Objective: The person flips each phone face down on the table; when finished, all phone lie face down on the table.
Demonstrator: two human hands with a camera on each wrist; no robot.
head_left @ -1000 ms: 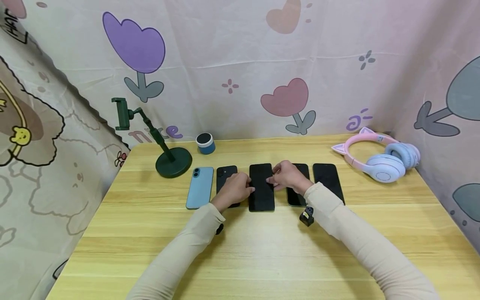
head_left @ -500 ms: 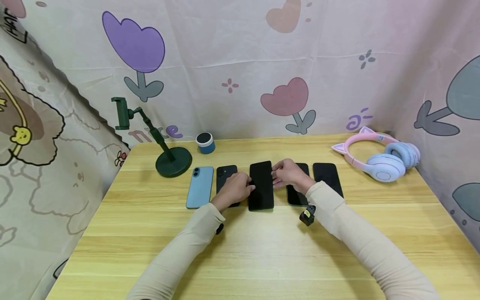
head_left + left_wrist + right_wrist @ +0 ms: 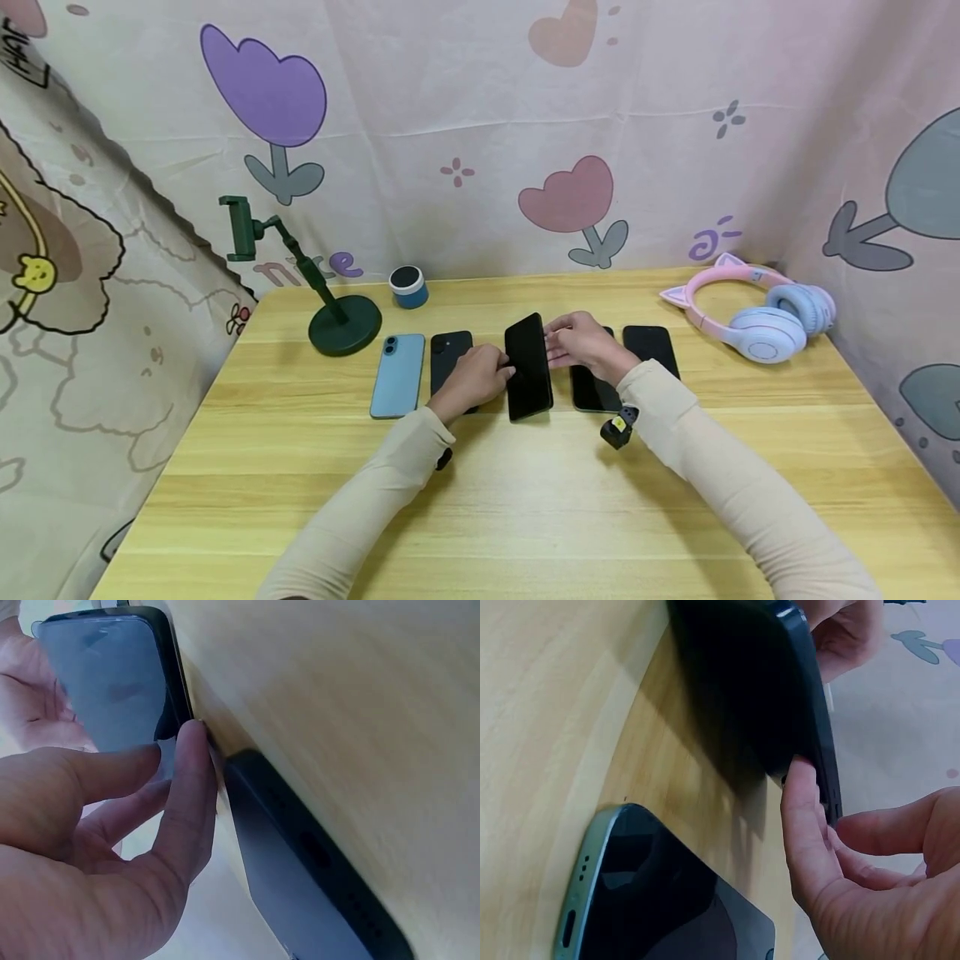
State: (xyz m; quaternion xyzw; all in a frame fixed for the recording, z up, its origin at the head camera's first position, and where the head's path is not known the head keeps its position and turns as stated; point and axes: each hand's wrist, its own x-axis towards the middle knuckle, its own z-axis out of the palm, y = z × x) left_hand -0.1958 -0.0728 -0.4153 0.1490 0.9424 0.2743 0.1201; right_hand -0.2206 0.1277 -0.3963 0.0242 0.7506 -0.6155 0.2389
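Observation:
A black smartphone in the middle of a row is tilted, its right edge raised off the wooden table. My left hand pinches its left long edge, thumb over the dark screen, as the left wrist view shows. At the raised side, my right hand holds the edge, with a finger against the back and the thumb by the rim in the right wrist view. Under the left hand lies a dark phone with its camera side up. A phone with a pale green frame lies screen up below the right hand.
Left in the row is a light blue phone; at the right end lies another black phone. A dark green phone stand and a small blue-and-white jar stand behind. Cat-ear headphones rest at the back right of the table.
The middle phone has gone from lying flat to tilted, its right edge lifted. My right hand has shifted slightly right and up with that edge; the left hand stays at the left edge.

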